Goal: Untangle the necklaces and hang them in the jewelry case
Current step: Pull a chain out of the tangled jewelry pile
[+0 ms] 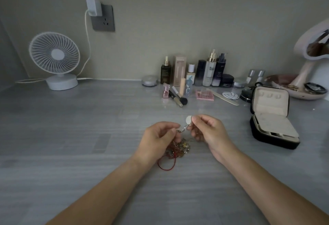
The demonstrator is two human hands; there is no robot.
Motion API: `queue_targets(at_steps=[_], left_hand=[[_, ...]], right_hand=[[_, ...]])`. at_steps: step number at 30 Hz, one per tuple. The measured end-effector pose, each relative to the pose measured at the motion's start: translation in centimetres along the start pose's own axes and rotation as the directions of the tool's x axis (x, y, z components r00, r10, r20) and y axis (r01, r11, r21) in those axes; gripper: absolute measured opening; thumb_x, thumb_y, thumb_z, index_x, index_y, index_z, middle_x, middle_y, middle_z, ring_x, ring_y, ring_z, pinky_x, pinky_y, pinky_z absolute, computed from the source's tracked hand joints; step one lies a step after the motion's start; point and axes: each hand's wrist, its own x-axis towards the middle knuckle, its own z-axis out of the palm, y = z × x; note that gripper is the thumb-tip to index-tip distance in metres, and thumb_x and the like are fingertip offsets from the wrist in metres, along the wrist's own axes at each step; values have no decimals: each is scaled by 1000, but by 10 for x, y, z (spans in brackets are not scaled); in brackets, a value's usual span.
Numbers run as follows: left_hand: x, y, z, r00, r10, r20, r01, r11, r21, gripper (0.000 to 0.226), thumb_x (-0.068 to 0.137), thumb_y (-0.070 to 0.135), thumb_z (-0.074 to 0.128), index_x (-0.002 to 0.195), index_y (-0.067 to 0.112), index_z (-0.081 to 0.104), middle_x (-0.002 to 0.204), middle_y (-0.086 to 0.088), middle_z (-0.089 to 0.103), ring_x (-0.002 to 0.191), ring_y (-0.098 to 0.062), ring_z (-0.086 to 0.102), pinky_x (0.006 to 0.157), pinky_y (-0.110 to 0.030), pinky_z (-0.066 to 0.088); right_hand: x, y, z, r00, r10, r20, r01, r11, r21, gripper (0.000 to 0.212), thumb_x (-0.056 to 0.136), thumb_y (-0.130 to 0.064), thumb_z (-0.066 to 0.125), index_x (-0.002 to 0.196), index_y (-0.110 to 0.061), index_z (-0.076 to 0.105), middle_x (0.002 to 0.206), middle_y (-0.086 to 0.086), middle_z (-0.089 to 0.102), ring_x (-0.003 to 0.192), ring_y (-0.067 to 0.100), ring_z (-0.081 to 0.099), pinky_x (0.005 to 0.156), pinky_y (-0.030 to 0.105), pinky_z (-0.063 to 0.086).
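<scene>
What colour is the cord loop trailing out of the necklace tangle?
Red. The cord loop shows best in the head view, on the table below the hands.

Well off to the left of the grip and beyond it, a white desk fan (54,59) stands on the grey tabletop (71,135); a white cable (87,46) climbs from beside its base to a charger (94,6) in the wall socket (104,20). Straight beyond the grip – against the wall – stands a row of skincare bottles (204,70), with a makeup brush (179,99), a small pink bottle (166,92) and a pink palette (205,95) lying nearer. Far right, a vanity mirror (313,46) rises from a trinket tray (292,86)
</scene>
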Motion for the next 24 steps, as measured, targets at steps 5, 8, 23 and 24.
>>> queue_targets(at_steps=[5, 8, 23, 24], left_hand=[[1, -1, 0, 1000, 3, -18, -2, 999, 44, 23, 87, -1, 55, 94, 20, 60, 85, -6, 64, 60, -3, 65, 65, -16, 54], [-1, 1, 1, 999, 30, -25, -28, 994, 105, 23, 86, 0, 57, 94, 22, 60, 85, -2, 61, 58, 0, 63, 62, -14, 53], [0, 4, -2, 994, 79, -72, -53, 951, 303, 16, 81, 15, 68, 69, 25, 64, 61, 9, 60, 50, 0, 48, 52, -15, 41], [0, 6, -2, 996, 53, -74, -31, 963, 267, 16, 82, 16, 66, 67, 22, 63, 55, 10, 58, 46, 0, 47, 49, -15, 40]], right_hand=[[-8, -5, 4, 998, 18, 57, -19, 1000, 10, 20, 89, -9, 54, 72, -14, 62, 57, -3, 66, 46, 7, 51, 46, 18, 37], [-10, -7, 5, 998, 27, 52, -27, 1000, 10, 20, 89, -8, 53, 73, -14, 62, 56, -3, 65, 44, 6, 51, 45, 17, 37], [-10, -11, 5, 997, 22, 71, -31, 991, 134, 19, 84, -7, 59, 69, -17, 65, 59, 3, 57, 49, 10, 49, 45, 20, 36], [-11, -12, 5, 998, 20, 61, -30, 985, 167, 19, 86, -7, 57, 70, -15, 64, 60, 1, 59, 49, 10, 49, 44, 20, 36]])
